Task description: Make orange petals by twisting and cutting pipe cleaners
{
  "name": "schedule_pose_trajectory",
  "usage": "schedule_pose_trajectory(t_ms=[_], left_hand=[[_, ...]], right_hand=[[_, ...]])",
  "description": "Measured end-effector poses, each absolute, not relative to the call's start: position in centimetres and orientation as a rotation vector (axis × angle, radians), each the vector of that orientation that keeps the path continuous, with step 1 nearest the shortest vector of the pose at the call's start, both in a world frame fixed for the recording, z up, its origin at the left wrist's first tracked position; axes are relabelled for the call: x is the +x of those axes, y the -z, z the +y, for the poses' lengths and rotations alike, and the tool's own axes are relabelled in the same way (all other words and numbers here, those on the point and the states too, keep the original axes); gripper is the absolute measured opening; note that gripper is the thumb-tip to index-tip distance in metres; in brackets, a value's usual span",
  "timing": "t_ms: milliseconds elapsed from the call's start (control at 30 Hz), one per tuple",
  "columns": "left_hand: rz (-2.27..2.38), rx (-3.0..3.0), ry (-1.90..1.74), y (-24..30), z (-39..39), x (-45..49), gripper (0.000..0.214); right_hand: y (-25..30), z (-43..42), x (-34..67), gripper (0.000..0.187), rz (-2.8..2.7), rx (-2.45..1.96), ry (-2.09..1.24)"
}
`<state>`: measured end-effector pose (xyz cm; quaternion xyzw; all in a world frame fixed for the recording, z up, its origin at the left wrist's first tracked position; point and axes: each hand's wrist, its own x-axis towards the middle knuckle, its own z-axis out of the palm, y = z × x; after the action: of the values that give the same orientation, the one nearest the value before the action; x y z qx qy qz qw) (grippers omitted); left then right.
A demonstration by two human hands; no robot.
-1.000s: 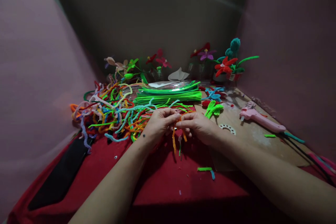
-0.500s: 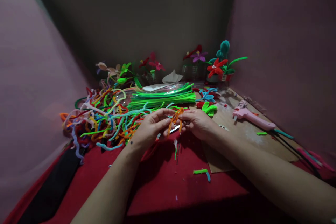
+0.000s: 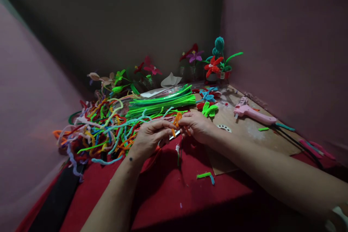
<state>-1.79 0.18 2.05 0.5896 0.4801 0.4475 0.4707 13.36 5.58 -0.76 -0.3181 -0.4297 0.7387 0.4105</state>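
Note:
A bent orange pipe cleaner (image 3: 177, 119) is held up between my two hands, its loops pointing upward. My right hand (image 3: 198, 127) is closed on it in a pinch. The fingertips of my left hand (image 3: 151, 135) pinch its left end. Under the hands shows a shiny, blade-like metal piece (image 3: 174, 135), mostly hidden. Just below on the red cloth (image 3: 168, 203) lies a thin stem with a white tip (image 3: 178, 149). Nearer me are a short green pipe cleaner piece (image 3: 203, 175) and a blue one (image 3: 212, 179).
Tangled coloured pipe cleaners (image 3: 100, 127) heap at left, beside a green bundle (image 3: 163, 102). A pink glue gun (image 3: 254, 113) lies on cardboard (image 3: 244, 141) at right. Finished flowers, including a red one (image 3: 213, 66), stand at the back. A black strip (image 3: 57, 195) lies front left.
The whole view has shifted, so things sit a little further left. My left fingers have moved to the lower left end of the orange pipe cleaner; my right hand still holds it.

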Motion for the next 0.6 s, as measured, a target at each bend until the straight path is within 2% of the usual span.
schedule_pose_trajectory(t_ms=[167,333,600], left_hand=[[1.094,1.478,-0.976,-2.5,-0.2,-1.7,0.008],[0.979,1.382,-0.956,-2.7,-0.5,-2.1,0.009],[1.202,1.434,-1.005,-3.2,-0.4,-1.8,0.013]], right_hand=[[1.0,5.4,13.4,0.013,-1.168,-0.763,-1.843],[0.8,5.2,13.5,0.011,-1.231,-0.731,-1.855],[0.8,5.3,13.6,0.01,-1.276,-0.81,-1.749]])
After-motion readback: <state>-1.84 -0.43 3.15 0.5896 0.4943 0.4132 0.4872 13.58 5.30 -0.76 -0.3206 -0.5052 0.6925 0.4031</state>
